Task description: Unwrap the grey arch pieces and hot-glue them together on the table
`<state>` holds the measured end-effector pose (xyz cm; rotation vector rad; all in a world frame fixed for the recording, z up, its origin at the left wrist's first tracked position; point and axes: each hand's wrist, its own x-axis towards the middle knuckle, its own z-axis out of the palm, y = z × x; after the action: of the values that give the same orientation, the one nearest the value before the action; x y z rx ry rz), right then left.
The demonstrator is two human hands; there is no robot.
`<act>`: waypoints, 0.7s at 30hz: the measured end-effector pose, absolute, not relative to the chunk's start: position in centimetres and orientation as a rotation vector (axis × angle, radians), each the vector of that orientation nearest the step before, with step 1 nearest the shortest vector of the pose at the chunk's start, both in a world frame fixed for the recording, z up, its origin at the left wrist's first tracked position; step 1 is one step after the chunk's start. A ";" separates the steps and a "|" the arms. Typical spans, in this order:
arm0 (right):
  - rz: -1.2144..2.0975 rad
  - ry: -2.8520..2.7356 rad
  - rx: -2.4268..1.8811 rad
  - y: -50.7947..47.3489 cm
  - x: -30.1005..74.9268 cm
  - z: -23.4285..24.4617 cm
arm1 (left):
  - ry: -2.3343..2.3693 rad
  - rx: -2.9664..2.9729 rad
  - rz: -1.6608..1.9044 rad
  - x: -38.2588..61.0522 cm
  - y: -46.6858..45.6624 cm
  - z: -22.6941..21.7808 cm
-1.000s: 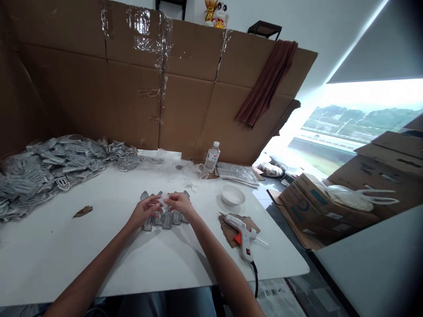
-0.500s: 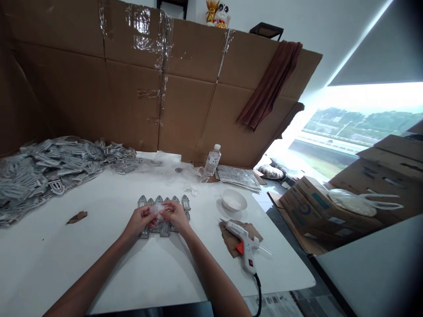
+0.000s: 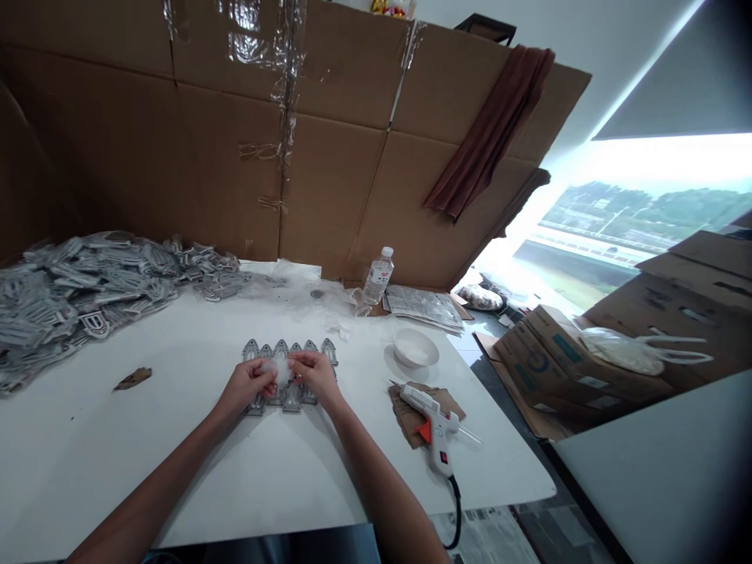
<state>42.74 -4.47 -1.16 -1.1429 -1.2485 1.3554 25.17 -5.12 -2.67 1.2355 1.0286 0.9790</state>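
Note:
My left hand (image 3: 250, 385) is closed on a small tuft of white, fluffy, cotton-like material (image 3: 279, 372). Fingers pinched, my right hand (image 3: 318, 377) grips the right side of the same tuft. Both hands hover over small grey, pointed, arch-shaped pieces (image 3: 330, 350) laid side by side in rows on the white table. The hands cover the middle of these rows. To the right, a white hot glue gun (image 3: 432, 427) with a red trigger lies on a torn piece of cardboard (image 3: 405, 419). Beyond it stands a white bowl (image 3: 416, 349).
A big heap of wrapped grey pieces (image 3: 106, 290) fills the table's back left. At the back are a plastic bottle (image 3: 377, 276) and a stack of newspaper (image 3: 424, 308). A tall cardboard screen (image 3: 334, 172) borders the table; a cardboard scrap (image 3: 132, 379) lies left.
My hands have drawn slightly apart, and the white tuft looks more spread between them. The camera view has tipped down a little; the other things on the table keep their places.

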 end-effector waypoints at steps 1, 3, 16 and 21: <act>1.357 -1.251 -1.142 -4.5 42.7 -1.2 | 1.031 1.233 0.977 25.1 -5.1 -2.7; 1.346 -1.262 -1.145 -4.6 42.6 -1.2 | 1.034 1.233 0.971 25.1 -5.2 -2.7; 0.713 -1.247 -1.380 -2.4 48.1 -1.0 | 1.123 1.193 1.034 24.8 -5.5 -1.9; 0.581 -1.317 -1.473 -1.3 50.0 -2.4 | 1.132 1.190 1.044 24.7 -5.4 -2.0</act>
<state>50.01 -1.31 -2.43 -1.4728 -1.3174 0.5811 24.69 -5.44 -1.98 1.1899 1.1325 1.0435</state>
